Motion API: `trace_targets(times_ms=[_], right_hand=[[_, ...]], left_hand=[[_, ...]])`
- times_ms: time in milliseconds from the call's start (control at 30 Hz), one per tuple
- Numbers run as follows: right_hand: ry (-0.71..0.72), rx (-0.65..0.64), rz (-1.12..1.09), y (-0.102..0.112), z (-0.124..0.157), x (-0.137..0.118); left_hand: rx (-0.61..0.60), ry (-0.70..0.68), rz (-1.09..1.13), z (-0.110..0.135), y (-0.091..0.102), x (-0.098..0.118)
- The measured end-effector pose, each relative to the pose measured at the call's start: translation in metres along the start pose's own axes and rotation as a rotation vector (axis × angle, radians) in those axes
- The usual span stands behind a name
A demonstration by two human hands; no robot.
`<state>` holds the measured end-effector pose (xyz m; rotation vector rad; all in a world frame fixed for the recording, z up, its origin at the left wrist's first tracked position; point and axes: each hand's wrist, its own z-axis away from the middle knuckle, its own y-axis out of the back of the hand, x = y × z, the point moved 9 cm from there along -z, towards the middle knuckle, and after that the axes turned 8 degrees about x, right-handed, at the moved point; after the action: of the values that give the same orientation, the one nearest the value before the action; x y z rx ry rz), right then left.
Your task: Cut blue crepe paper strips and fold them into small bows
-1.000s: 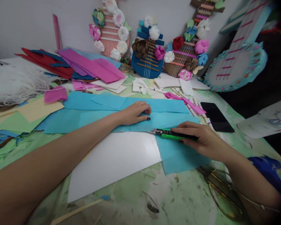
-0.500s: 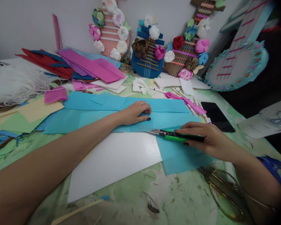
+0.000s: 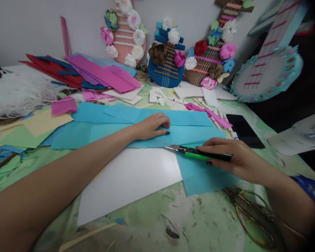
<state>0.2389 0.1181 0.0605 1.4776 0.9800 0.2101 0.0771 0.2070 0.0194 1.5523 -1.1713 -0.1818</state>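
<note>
Wall and surface: a pale wall stands behind a paint-stained green surface, on which the white board lies nearest the person.
White string: a loose heap, well beyond the white board and to its left.
Paper pile: red, purple and pink sheets, also beyond the board, leftward.
Left hand: laid on the blue paper just beyond the board; fingers curled, thumb apart from them, the grip clasping nothing that shows. It seems to pin the layers.
Blue paper: long overlapping strips across the board's far side, with another part at its right edge.
Utility knife: green and black, at the board's far right corner, blade pointing left along the paper's near edge; whether the tip sits under a layer, I cannot tell.
Cut: the step in hand looks like slitting the paper along that edge.
Next stroke: it would call for firm left-hand pressure and an even blade, fingers clear; thin paper could snag.
Right hand: right of the board, its grip closed round the knife's handle.
Scissors: gold-handled, right of the board, partly hidden by the forearm.
Phone: black, beyond and right of the board.
</note>
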Motion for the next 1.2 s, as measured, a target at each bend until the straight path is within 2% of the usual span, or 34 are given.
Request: trace_targets(times_ms=[133, 367, 667, 900, 1200], right_hand=[[-0.008, -0.001, 0.007, 0.002, 0.0, 0.001], [0.027, 0.019, 0.052, -0.008, -0.003, -0.003], [-0.017, -0.061, 0.028, -0.006, 0.001, -0.005], [0.018, -0.007, 0.053, -0.004, -0.001, -0.008], [0.015, -0.008, 0.041, -0.008, -0.003, -0.01]], left_hand=[[-0.004, 0.0, 0.003, 0.0, 0.0, 0.001], [-0.003, 0.0, 0.005, 0.0, 0.002, 0.001], [0.0, 0.002, 0.008, 0.001, 0.001, 0.0], [0.001, 0.003, 0.007, 0.001, 0.001, 0.0], [-0.001, 0.009, 0.008, 0.001, 0.0, -0.002]])
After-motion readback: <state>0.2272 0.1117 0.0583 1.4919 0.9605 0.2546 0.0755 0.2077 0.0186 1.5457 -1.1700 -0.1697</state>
